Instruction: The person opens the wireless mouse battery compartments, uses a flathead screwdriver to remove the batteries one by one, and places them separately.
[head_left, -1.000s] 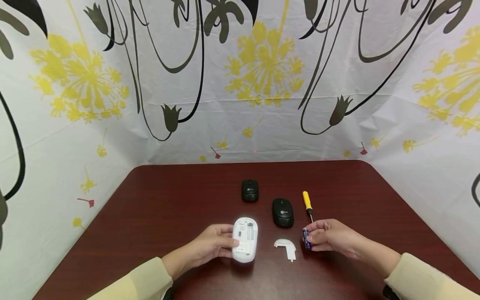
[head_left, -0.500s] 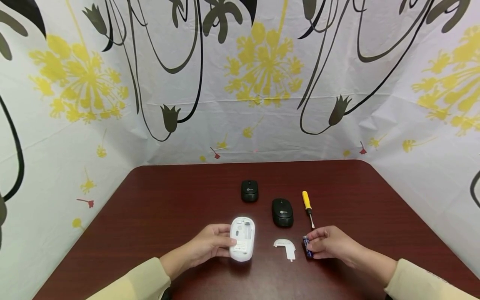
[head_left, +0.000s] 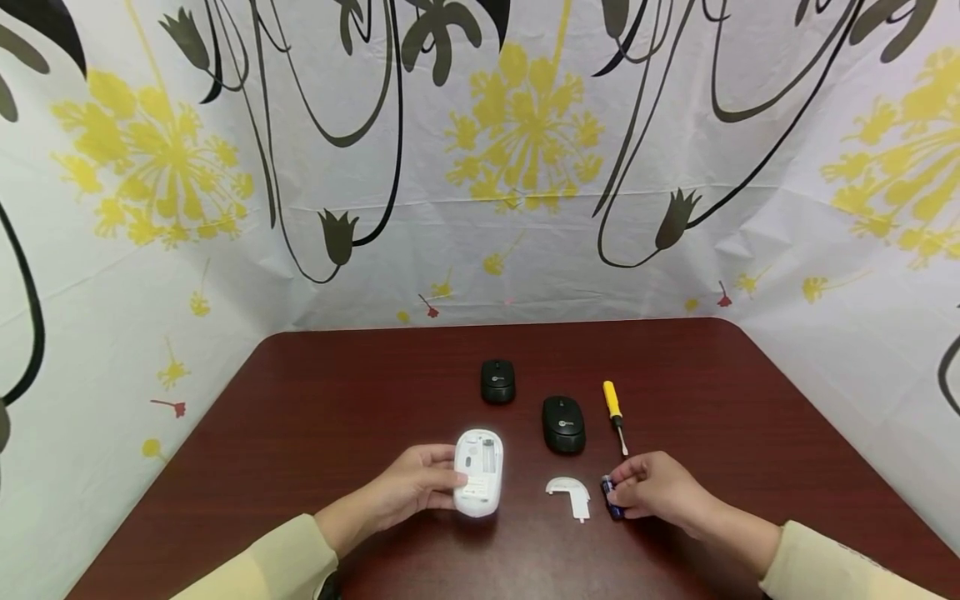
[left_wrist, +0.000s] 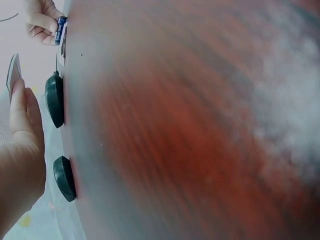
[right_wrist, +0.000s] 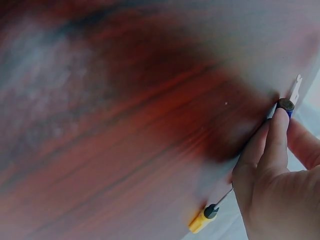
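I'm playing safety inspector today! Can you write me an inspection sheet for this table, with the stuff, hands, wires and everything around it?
Surface: dark red-brown table, shiny.
Job's things: white mouse held underside up, its battery slot uncovered; white cover lying apart on the table; blue battery in the fingers, can't tell if it touches the table.
Clutter: farther black mouse, nearer black mouse, yellow-handled screwdriver.
Hands: left hand grips the white mouse; right hand pinches the blue battery.
Cables: nothing seen.
Surroundings: white cloth with yellow and dark plant patterns behind the table.
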